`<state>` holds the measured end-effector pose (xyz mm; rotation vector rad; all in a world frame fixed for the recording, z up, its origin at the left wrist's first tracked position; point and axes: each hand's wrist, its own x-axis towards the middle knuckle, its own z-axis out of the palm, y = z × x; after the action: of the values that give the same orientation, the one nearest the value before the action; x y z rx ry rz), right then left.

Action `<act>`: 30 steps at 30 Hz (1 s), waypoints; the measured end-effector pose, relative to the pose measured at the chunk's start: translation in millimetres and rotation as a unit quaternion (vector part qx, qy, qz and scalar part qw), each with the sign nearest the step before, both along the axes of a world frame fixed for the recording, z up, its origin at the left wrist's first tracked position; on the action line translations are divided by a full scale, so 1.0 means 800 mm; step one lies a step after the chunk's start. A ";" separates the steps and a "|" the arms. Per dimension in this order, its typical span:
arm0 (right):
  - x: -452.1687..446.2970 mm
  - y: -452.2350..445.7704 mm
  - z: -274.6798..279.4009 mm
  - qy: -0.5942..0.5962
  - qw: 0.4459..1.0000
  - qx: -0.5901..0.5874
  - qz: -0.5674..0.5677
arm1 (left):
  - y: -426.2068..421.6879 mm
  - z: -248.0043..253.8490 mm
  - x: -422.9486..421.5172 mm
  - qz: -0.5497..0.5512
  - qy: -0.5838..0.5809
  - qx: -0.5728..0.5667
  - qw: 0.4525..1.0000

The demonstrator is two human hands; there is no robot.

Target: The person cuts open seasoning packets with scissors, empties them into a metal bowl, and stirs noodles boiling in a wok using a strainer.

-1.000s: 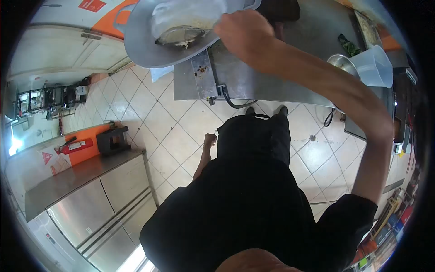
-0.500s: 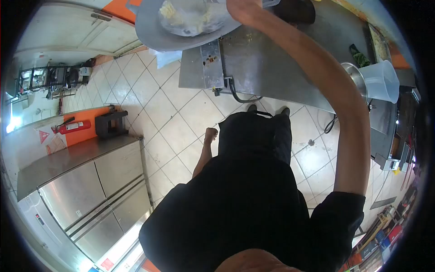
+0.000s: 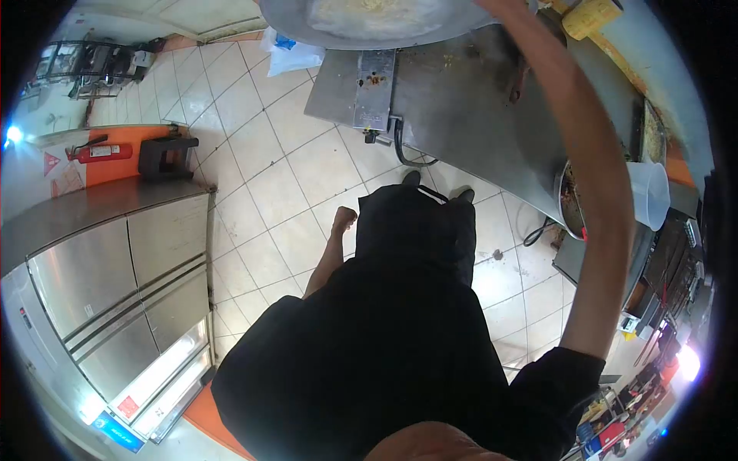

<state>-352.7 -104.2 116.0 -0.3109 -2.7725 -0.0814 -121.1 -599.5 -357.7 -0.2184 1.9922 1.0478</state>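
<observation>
At the top of the view sits a large grey wok [image 3: 286, 32] with pale, whitish liquid or batter [image 3: 377, 19] inside it. My right hand [image 3: 501, 8] is at the wok's right rim, partly cut off by the frame edge. Its fingers are hidden, so what it holds, if anything, does not show. Down at my side hangs my left hand [image 3: 346, 218], its fingers curled closed with nothing visible in them, beside my black apron.
A steel counter [image 3: 469, 100] runs below the wok, with a hose [image 3: 400, 146] at its front edge. On its right stand a round metal pot [image 3: 569, 201] and a translucent plastic container [image 3: 650, 196]. A yellow cylindrical object [image 3: 590, 18] lies behind. Steel fridges [image 3: 92, 269] stand left.
The camera view has shifted, and the wok appears higher and further right. My right hand has moved from over the wok toward its right rim. My left hand stays low at my side.
</observation>
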 end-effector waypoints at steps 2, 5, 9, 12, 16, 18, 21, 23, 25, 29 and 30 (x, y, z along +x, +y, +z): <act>-0.001 -0.019 -0.038 -0.021 0.998 0.039 0.035 | -0.004 -0.017 -0.002 0.000 0.002 0.017 1.000; 0.016 -0.054 -0.040 -0.065 0.996 0.003 0.054 | -0.013 -0.051 -0.008 -0.061 0.009 -0.035 0.998; 0.033 -0.037 0.010 -0.119 0.992 0.040 0.023 | -0.018 -0.052 -0.010 -0.068 0.052 0.023 0.996; 0.051 -0.019 0.048 -0.107 0.988 0.099 0.045 | -0.009 -0.027 -0.011 0.024 -0.004 -0.002 1.000; 0.091 -0.003 0.096 -0.119 0.984 0.130 0.009 | -0.008 -0.024 -0.019 0.006 -0.015 -0.025 1.000; 0.105 0.001 0.116 -0.081 0.987 0.139 0.022 | -0.004 -0.018 -0.022 0.031 -0.038 -0.033 0.998; 0.119 -0.004 0.141 -0.069 0.986 0.142 -0.044 | 0.000 -0.018 -0.026 0.019 -0.033 -0.038 0.999; 0.126 -0.016 0.149 -0.064 0.991 0.105 -0.047 | 0.000 -0.024 -0.031 -0.003 -0.008 -0.029 1.000; 0.120 -0.005 0.114 -0.084 0.984 0.150 0.038 | -0.004 -0.032 -0.039 -0.083 0.031 -0.004 0.996; 0.085 -0.035 0.015 -0.197 0.979 0.034 -0.042 | -0.008 -0.065 -0.055 -0.230 0.101 0.005 0.968; 0.087 -0.036 0.023 -0.193 0.980 0.032 -0.046 | -0.001 -0.043 -0.052 -0.133 0.052 0.039 0.989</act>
<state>-282.7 -133.2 134.2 -0.4499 -3.1295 -0.2804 -162.9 -600.6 -392.1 0.1447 2.0030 0.9771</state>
